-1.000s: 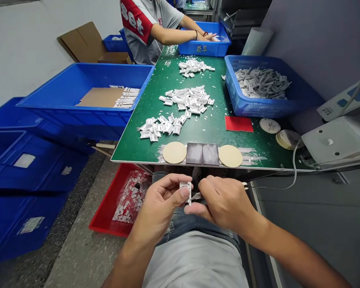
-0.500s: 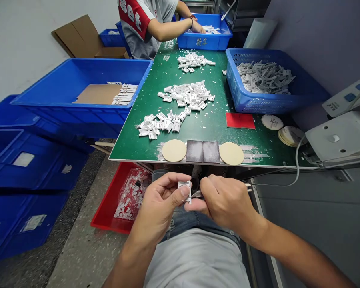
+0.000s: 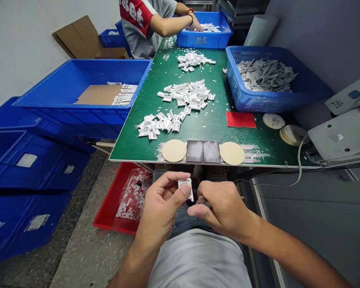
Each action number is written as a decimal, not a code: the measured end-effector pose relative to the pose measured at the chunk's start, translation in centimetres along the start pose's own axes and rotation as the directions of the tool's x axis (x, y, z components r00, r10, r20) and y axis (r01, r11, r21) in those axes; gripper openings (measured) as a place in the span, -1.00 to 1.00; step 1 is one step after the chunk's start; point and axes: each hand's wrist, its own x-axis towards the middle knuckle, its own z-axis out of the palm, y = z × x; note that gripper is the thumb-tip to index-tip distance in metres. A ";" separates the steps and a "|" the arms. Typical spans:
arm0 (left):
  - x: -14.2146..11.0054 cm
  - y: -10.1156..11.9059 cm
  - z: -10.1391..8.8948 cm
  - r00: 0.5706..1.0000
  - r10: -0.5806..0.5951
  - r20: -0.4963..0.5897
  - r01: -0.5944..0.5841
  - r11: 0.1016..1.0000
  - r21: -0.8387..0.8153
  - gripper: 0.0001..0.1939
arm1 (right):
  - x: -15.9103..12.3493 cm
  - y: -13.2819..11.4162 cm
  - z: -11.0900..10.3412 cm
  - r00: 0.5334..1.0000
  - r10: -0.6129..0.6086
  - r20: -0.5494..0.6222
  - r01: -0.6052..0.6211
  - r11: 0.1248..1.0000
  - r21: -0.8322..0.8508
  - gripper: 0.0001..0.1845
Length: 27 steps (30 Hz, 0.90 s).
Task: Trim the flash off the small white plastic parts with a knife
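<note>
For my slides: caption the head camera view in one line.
Left hand holds a small white part, right hand reaches to it, below a green workbench strewn with similar parts.

This is a small factory workshop with a bare concrete floor point(image 3: 87, 252) and plain walls. A long green-topped workbench point(image 3: 216, 130) carries heaps of small white parts point(image 3: 189, 94) and a blue mesh basket point(image 3: 243, 96) of grey pieces, while blue plastic crates point(image 3: 78, 118) and flattened cardboard point(image 3: 78, 36) stand nearby, and a co-worker point(image 3: 141, 32) works at the bench's far end
</note>
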 end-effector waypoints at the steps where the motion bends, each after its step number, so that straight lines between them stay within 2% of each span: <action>1: -0.1 0.1 0.1 1.000 0.007 0.021 -0.007 1.000 -0.007 -0.79 | 0.1 -0.2 -0.1 0.997 0.060 0.046 -0.066 0.986 0.152 -0.47; 3: -0.3 0.2 0.2 0.994 -0.021 0.108 0.028 0.998 -0.064 -0.81 | 0.2 -0.6 -0.4 0.973 0.175 0.148 -0.219 0.901 0.375 -0.54; 6: -0.6 0.5 0.3 0.969 -0.087 0.233 0.132 0.974 -0.183 -0.83 | 0.3 -1.2 -0.7 0.932 0.258 0.254 -0.355 0.783 0.511 -0.55; 8: -0.6 0.4 0.4 0.962 -0.093 0.257 0.153 0.962 -0.225 -0.86 | 0.2 -1.6 -0.9 0.927 0.260 0.272 -0.370 0.755 0.541 -0.59; 11: -0.4 0.0 0.4 0.958 -0.075 0.277 0.150 0.955 -0.257 -0.92 | 0.0 -2.0 -1.2 0.941 0.248 0.229 -0.333 0.795 0.506 -0.68; 13: -0.3 -0.1 0.4 0.952 -0.070 0.297 0.161 0.942 -0.294 -0.92 | -0.2 -1.9 -1.4 0.956 0.222 0.190 -0.285 0.854 0.435 -0.74; 15: -0.1 -0.1 0.3 0.950 -0.075 0.304 0.176 0.931 -0.320 -0.89 | -0.3 -1.7 -1.5 0.980 0.154 0.123 -0.187 0.925 0.332 -0.74; 18: -0.1 0.0 0.3 0.952 -0.088 0.295 0.179 0.937 -0.300 -0.86 | -0.3 -1.1 -1.2 1.000 0.000 -0.018 0.000 0.999 0.041 -0.49; 22: -0.3 0.0 0.2 0.956 -0.111 0.272 0.178 0.955 -0.238 -0.87 | -0.1 -0.7 -0.7 0.988 -0.128 -0.092 0.087 0.929 -0.359 -0.35; 27: -0.2 0.0 0.0 0.961 -0.128 0.244 0.175 0.968 -0.182 -0.89 | 0.1 -0.8 -0.7 0.984 -0.143 -0.102 0.071 0.857 -0.511 -0.32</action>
